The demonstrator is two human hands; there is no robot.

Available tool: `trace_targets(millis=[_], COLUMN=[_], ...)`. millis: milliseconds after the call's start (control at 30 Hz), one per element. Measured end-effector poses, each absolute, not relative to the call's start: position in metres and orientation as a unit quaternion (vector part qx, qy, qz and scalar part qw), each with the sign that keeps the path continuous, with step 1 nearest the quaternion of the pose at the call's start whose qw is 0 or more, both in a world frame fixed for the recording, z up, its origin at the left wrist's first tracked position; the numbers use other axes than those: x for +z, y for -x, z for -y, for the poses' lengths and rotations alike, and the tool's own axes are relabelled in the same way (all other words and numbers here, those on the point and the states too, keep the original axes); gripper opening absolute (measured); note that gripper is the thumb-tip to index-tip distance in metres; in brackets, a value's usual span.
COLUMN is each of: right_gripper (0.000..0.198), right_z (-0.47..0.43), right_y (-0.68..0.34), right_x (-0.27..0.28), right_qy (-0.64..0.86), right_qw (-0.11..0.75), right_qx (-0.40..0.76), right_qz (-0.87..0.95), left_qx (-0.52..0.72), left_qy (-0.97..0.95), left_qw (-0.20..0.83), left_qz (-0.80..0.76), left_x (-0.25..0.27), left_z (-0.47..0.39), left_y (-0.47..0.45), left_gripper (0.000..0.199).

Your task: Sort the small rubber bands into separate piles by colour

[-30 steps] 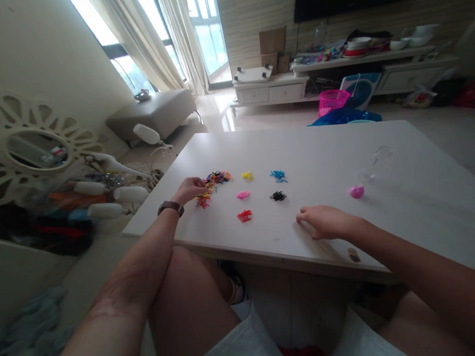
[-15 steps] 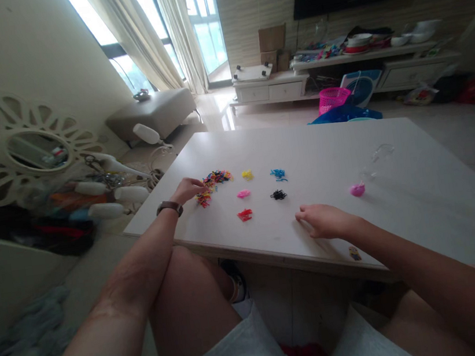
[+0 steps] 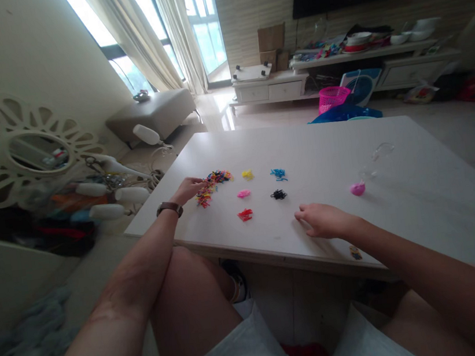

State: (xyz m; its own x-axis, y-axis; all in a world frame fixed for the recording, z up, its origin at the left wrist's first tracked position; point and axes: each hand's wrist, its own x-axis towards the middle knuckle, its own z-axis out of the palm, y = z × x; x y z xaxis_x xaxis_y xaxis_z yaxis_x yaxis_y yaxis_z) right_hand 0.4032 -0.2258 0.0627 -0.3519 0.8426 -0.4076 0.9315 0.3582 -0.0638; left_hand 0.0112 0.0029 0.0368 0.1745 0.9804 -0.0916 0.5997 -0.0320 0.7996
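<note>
My left hand (image 3: 189,189), with a dark watch on its wrist, is at the mixed pile of small multicoloured rubber bands (image 3: 218,176). Its fingertips are pinched together at the pile's edge; whatever they hold is too small to make out. On the white table (image 3: 316,144), bands lie sorted in small heaps: yellow (image 3: 247,174), pink (image 3: 243,193), red (image 3: 245,215), blue (image 3: 278,174) and black (image 3: 279,194). Right of the black heap, my right hand (image 3: 324,221) rests on the tabletop with bent fingers, a gap before the thumb and nothing visible in it.
A pink round object (image 3: 357,189) and a clear plastic piece (image 3: 383,150) lie on the table's right part. A small yellow figure sticker (image 3: 355,252) is near the front edge. White lamp shades (image 3: 132,195) stand close by the left edge. Beyond the table is a pink basket (image 3: 334,98).
My left hand's fingers have shifted slightly at the mixed pile, and the bands in front of them look a little more spread. My right hand stays almost in place.
</note>
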Motion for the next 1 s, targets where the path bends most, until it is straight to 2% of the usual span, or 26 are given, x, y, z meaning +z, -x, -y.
trace_targets(millis=[233, 467, 767, 1000], right_gripper=[0.026, 0.025, 0.03, 0.03], right_z=[0.227, 0.226, 0.225, 0.225], right_y=[-0.401, -0.402, -0.402, -0.403], right_x=[0.064, 0.059, 0.056, 0.053], right_qy=[-0.55, -0.549, -0.547, -0.545], right_qw=[0.162, 0.155, 0.154, 0.149], right_qx=[-0.134, -0.14, -0.132, -0.125], right_qz=[-0.809, -0.809, -0.812, -0.816], left_qx=[0.248, 0.266, 0.218, 0.196], left_qy=[-0.704, -0.689, -0.721, -0.749], left_qw=[0.331, 0.337, 0.333, 0.274], left_qz=[-0.577, -0.584, -0.567, -0.57], left_x=[0.04, 0.034, 0.029, 0.02], left_z=[0.0, -0.007, -0.01, -0.01], left_y=[-0.01, -0.011, -0.003, -0.021], left_gripper=[0.048, 0.049, 0.05, 0.031])
